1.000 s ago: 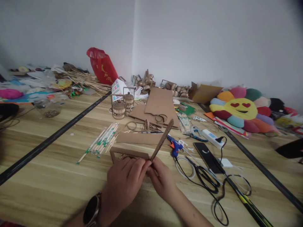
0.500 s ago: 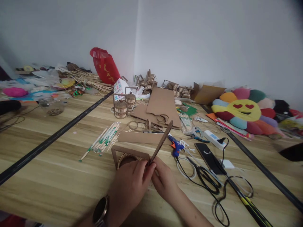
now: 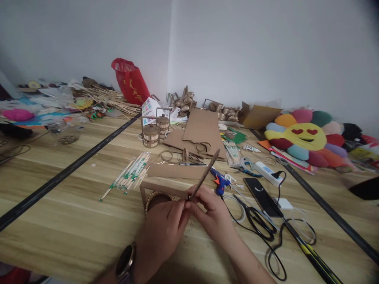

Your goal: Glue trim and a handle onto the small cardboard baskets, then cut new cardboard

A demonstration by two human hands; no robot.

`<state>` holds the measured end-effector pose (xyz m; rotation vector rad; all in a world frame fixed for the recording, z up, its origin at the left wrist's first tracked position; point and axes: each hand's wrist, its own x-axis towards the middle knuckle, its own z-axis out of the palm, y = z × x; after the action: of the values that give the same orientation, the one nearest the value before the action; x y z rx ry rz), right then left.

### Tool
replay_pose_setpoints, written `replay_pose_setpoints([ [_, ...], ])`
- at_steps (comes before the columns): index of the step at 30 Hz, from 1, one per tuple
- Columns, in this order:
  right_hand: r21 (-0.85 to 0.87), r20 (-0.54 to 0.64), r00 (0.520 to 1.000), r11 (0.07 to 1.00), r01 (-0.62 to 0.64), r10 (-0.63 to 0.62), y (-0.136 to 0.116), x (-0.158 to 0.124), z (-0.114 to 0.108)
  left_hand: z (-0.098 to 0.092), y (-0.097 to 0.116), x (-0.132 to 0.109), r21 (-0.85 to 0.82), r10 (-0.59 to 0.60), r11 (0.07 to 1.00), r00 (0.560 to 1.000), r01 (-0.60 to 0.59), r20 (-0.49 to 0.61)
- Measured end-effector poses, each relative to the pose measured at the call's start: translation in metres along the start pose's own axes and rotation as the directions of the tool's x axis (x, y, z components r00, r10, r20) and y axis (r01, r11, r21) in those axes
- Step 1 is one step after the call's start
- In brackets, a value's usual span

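Observation:
Just in front of me lies a small round basket (image 3: 160, 196) with a rim of short wooden pieces, partly covered by my left hand. A flat cardboard handle frame (image 3: 162, 189) runs around its far side. From between my fingers a narrow cardboard strip (image 3: 205, 173) rises at a slant; whether it is joined to the frame is hidden. My left hand (image 3: 167, 227), with a watch on the wrist, is closed on the frame's corner and the strip's lower end. My right hand (image 3: 211, 211) pinches the same strip from the right.
Beyond the hands lie wrapped wooden sticks (image 3: 130, 171) and cardboard sheets (image 3: 204, 128). Two finished-looking lidded baskets (image 3: 151, 136) stand behind. On the right are a blue glue gun (image 3: 219, 181), scissors (image 3: 259, 223), a phone (image 3: 262, 196), a power strip (image 3: 268, 173) and looping cables.
My right hand has shifted up and around the strip, its fingers now higher on it. The strip leans slightly further right. My left hand has barely moved.

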<state>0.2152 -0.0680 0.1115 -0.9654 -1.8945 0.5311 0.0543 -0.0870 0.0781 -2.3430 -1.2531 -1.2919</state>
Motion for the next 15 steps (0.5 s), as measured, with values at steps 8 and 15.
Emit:
replay_pose_setpoints([
  [8, -0.092, 0.021, 1.0, 0.996, -0.02, 0.022, -0.003, 0.002, -0.001, -0.032, -0.05, -0.042, -0.228, -0.355, 0.927, 0.89, 0.296, -0.286],
  [15, -0.108, 0.035, 0.999, 0.994, -0.02, 0.024, -0.007, 0.005, 0.006, 0.017, -0.068, -0.076, -0.49, -0.589, 0.646, 0.79, 0.586, 0.167],
])
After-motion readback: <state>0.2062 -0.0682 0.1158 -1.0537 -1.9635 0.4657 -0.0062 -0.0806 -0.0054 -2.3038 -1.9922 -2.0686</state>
